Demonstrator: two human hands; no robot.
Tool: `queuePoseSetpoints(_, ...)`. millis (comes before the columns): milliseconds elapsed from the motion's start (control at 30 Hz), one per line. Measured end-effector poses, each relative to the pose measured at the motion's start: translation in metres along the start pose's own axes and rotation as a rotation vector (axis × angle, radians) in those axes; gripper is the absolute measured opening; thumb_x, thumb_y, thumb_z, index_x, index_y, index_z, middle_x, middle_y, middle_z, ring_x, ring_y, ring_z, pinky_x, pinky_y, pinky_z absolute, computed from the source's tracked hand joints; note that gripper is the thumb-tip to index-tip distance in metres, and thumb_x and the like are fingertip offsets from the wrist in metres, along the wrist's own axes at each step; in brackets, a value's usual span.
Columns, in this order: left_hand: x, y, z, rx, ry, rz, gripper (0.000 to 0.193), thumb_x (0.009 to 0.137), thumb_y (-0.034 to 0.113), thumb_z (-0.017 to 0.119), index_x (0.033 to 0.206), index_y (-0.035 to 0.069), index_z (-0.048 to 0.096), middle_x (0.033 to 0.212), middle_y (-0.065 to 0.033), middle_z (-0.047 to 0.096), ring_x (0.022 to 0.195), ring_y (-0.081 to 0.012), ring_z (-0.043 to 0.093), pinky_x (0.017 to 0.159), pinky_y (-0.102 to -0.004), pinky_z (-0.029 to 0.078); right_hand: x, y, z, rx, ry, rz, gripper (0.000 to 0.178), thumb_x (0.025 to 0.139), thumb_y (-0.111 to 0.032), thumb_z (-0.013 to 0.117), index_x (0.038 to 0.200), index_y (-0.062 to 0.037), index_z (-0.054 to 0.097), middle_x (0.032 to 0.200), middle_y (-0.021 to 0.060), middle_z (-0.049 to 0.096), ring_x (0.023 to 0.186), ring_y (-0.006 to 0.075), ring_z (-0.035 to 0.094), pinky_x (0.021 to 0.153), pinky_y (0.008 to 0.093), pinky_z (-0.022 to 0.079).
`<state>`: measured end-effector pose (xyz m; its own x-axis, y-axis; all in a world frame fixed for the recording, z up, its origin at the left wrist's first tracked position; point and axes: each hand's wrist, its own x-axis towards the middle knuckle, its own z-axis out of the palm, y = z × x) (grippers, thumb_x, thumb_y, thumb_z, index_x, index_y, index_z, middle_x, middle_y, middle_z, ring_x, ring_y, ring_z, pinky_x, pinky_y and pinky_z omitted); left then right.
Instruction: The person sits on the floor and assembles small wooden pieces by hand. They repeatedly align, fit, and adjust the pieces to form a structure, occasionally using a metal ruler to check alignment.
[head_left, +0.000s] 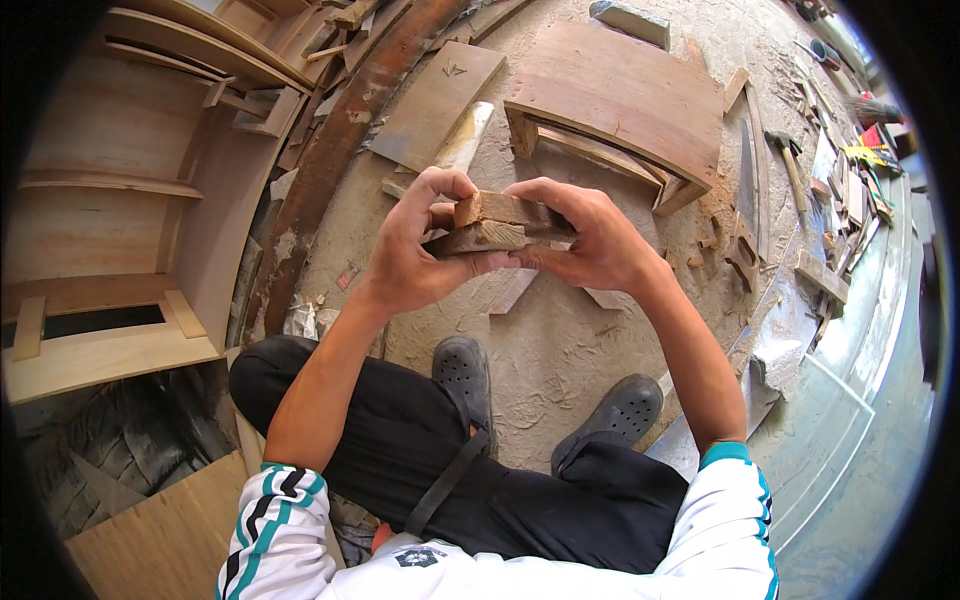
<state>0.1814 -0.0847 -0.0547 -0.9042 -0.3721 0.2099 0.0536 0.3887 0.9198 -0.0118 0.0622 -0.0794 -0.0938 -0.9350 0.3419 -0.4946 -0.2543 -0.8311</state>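
A curved wooden bench point(620, 100) stands at twelve o'clock on the dusty floor point(560, 350). Centre frame, the left hand point(415, 250) and right hand point(590, 245) each hold a closed grip on stacked wood blocks point(495, 225). The top block could probably slide off if either grip loosens.

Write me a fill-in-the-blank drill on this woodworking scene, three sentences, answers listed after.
1. The left hand and the right hand together hold stacked pieces of ____.
2. The dark clogs rest on a floor covered in ____.
3. The hammer lies to the person's ____ side.

Missing words: wood; sawdust; right
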Motion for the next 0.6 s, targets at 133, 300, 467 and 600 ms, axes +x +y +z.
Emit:
queuePoseSetpoints(133, 0.0003, 0.0008, 0.0014, 0.079, -0.029, 0.052, 0.064, 0.075, 0.015, 0.093, 0.121, 0.007, 0.050, 0.109, -0.0031, 0.057, 0.093, -0.0128, 0.068, 0.076, -0.0266, 0.056, -0.0013, 0.0037, 0.0012, 0.016, -0.040, 0.021, 0.060, 0.076, -0.015, 0.088, 0.128, -0.0055, 0.060, 0.108, 0.0144, 0.072, 0.100, 0.0320, 0.070, 0.087, 0.0413, 0.055)
queuePoseSetpoints(300, -0.0001, 0.0013, 0.0008, 0.119, -0.036, 0.066, 0.064, 0.073, 0.016, 0.094, 0.120, 0.006, 0.051, 0.107, -0.0050, 0.057, 0.091, -0.0137, 0.068, 0.075, -0.0279, 0.057, -0.0005, -0.0012, 0.0048, 0.035, -0.049, 0.036, 0.062, 0.075, -0.019, 0.089, 0.128, -0.0049, 0.060, 0.108, 0.0147, 0.072, 0.100, 0.0319, 0.071, 0.087, 0.0411, 0.056)
queuePoseSetpoints(467, -0.0004, -0.0004, 0.0012, 0.126, -0.042, 0.079, 0.064, 0.073, 0.015, 0.094, 0.120, 0.006, 0.052, 0.108, -0.0065, 0.056, 0.089, -0.0147, 0.068, 0.075, -0.0302, 0.058, -0.0002, 0.0005, 0.0092, 0.033, -0.057, 0.035, 0.063, 0.075, -0.020, 0.090, 0.128, -0.0045, 0.060, 0.108, 0.0151, 0.072, 0.100, 0.0322, 0.071, 0.087, 0.0413, 0.056)
queuePoseSetpoints(600, -0.0010, 0.0001, 0.0016, 0.131, -0.040, 0.076, 0.063, 0.073, 0.013, 0.093, 0.119, 0.006, 0.051, 0.105, -0.0064, 0.057, 0.087, -0.0144, 0.068, 0.074, -0.0298, 0.058, -0.0002, 0.0001, 0.0092, 0.027, -0.063, 0.028, 0.062, 0.075, -0.016, 0.089, 0.128, -0.0042, 0.060, 0.110, 0.0162, 0.071, 0.101, 0.0340, 0.070, 0.088, 0.0420, 0.056)
